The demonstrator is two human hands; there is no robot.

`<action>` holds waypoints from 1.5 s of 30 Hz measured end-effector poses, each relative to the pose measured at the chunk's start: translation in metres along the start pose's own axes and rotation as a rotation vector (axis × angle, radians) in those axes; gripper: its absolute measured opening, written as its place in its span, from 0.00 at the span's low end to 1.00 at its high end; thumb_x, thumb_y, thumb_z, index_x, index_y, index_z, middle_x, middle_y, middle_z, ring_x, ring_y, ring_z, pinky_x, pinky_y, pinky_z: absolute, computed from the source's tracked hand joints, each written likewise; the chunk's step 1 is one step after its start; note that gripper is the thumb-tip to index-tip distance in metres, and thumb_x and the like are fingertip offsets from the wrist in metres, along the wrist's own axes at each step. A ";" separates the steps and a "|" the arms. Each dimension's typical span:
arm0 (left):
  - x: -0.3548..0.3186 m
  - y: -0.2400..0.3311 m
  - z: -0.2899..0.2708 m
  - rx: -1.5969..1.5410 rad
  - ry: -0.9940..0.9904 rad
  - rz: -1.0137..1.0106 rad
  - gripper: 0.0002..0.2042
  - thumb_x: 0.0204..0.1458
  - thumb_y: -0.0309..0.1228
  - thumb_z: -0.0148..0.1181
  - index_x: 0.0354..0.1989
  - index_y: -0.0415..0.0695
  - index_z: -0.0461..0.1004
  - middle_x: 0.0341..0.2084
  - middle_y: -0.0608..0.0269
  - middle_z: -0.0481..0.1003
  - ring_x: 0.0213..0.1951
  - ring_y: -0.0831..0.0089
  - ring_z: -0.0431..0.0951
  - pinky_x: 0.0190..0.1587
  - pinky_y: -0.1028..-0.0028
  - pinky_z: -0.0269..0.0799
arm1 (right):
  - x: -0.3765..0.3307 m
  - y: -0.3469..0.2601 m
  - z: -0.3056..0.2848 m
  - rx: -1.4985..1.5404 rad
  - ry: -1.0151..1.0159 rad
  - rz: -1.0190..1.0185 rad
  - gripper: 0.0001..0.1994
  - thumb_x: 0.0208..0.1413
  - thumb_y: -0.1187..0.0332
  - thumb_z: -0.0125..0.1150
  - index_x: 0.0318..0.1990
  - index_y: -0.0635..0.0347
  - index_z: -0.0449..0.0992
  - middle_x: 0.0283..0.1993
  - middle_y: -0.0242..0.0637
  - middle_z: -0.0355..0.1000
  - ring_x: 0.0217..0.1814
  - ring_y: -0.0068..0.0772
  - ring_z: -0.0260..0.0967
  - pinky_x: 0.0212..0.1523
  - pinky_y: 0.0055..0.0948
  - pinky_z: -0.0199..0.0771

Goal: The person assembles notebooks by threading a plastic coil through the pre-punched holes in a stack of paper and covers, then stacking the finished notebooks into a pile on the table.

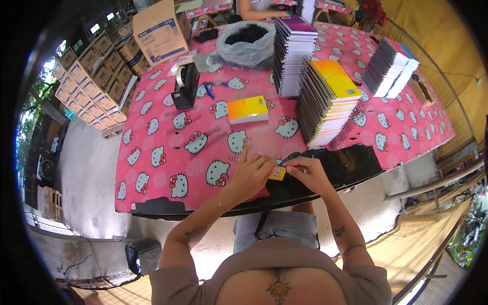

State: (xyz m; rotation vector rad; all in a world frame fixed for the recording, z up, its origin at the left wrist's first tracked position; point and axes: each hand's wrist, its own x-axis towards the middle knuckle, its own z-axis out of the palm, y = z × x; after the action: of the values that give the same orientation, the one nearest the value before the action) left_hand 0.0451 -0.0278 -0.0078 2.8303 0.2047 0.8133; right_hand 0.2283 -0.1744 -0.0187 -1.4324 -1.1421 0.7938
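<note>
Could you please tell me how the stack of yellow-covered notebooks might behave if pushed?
The stack of yellow-covered notebooks could tip, being tall for its base. It would probably feel heavy, given its many paper layers. The wire coils along its side might snag.

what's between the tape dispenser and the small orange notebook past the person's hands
In the head view, blue-handled pliers lie there on the pink tablecloth, nearer the tape dispenser than the orange notebook.
</note>
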 end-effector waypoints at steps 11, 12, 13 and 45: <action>-0.003 0.009 -0.007 -0.013 -0.062 0.045 0.09 0.55 0.31 0.61 0.43 0.45 0.74 0.36 0.62 0.77 0.41 0.64 0.77 0.52 0.60 0.68 | 0.008 -0.021 0.023 -0.470 0.172 -0.295 0.08 0.45 0.75 0.68 0.28 0.64 0.72 0.28 0.43 0.71 0.29 0.43 0.72 0.32 0.35 0.71; -0.002 0.012 -0.010 -0.013 -0.079 0.035 0.09 0.55 0.30 0.62 0.42 0.44 0.74 0.36 0.62 0.77 0.41 0.63 0.77 0.50 0.62 0.69 | 0.007 -0.022 0.025 -0.517 0.223 -0.292 0.08 0.45 0.75 0.68 0.28 0.64 0.72 0.28 0.43 0.70 0.29 0.43 0.72 0.32 0.35 0.71; 0.001 0.012 -0.015 -0.011 -0.081 0.040 0.08 0.54 0.29 0.62 0.42 0.44 0.74 0.36 0.60 0.77 0.40 0.61 0.77 0.43 0.61 0.71 | 0.007 -0.024 0.025 -0.510 0.243 -0.288 0.07 0.48 0.75 0.67 0.33 0.63 0.74 0.33 0.44 0.73 0.34 0.44 0.74 0.35 0.34 0.73; 0.065 -0.145 0.013 0.105 0.029 -0.016 0.13 0.54 0.28 0.59 0.47 0.39 0.78 0.47 0.52 0.77 0.48 0.56 0.77 0.50 0.63 0.75 | 0.093 -0.140 -0.186 -0.695 0.400 -0.154 0.22 0.58 0.62 0.63 0.57 0.63 0.76 0.50 0.48 0.78 0.48 0.41 0.77 0.51 0.35 0.73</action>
State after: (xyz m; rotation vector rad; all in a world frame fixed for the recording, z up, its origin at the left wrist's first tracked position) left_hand 0.0951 0.1232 -0.0175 2.9111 0.2824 0.8644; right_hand 0.3992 -0.1559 0.1638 -1.9263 -1.2429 -0.0341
